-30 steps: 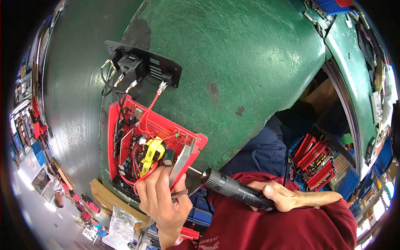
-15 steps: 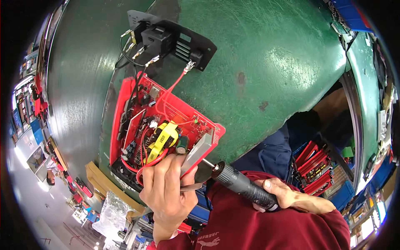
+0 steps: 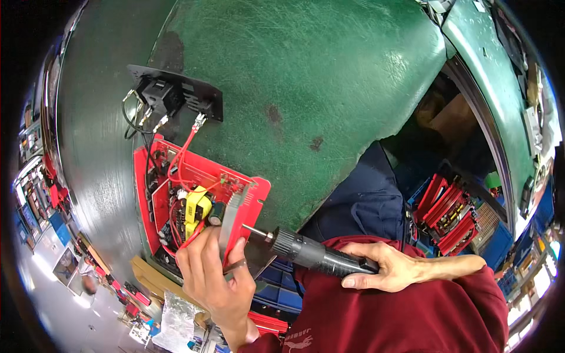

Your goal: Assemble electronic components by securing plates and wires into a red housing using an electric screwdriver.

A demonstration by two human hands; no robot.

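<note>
A red open housing (image 3: 256, 193) with a circuit board inside is held by my left hand (image 3: 215, 288), fingers closed over its near wall. Under those fingers a grey metal block (image 3: 233, 212) lies along the wall's inner side; a yellow-wrapped transformer (image 3: 195, 210) sits beside it. A thin strip of metal, perhaps tweezers (image 3: 236, 266), also shows at this hand. My right hand (image 3: 388, 267) is wrapped round the rear of a black electric screwdriver (image 3: 318, 256). Its bit meets the outside of the red wall. Red and black wires run to a black panel (image 3: 215, 107) with a socket.
The green worktop (image 3: 329, 76) is scuffed and ends in a worn edge near my lap. Right of my lap, a blue crate (image 3: 497, 235) holds several red housings (image 3: 450, 217). A cardboard strip (image 3: 156, 281) and clear plastic bag (image 3: 176, 320) lie at lower left.
The housing, panel and screwdriver appear further left in view, partly because the view has shifted. My right hand now lies flatter over the screwdriver's rear end. The bit still meets the wall.
</note>
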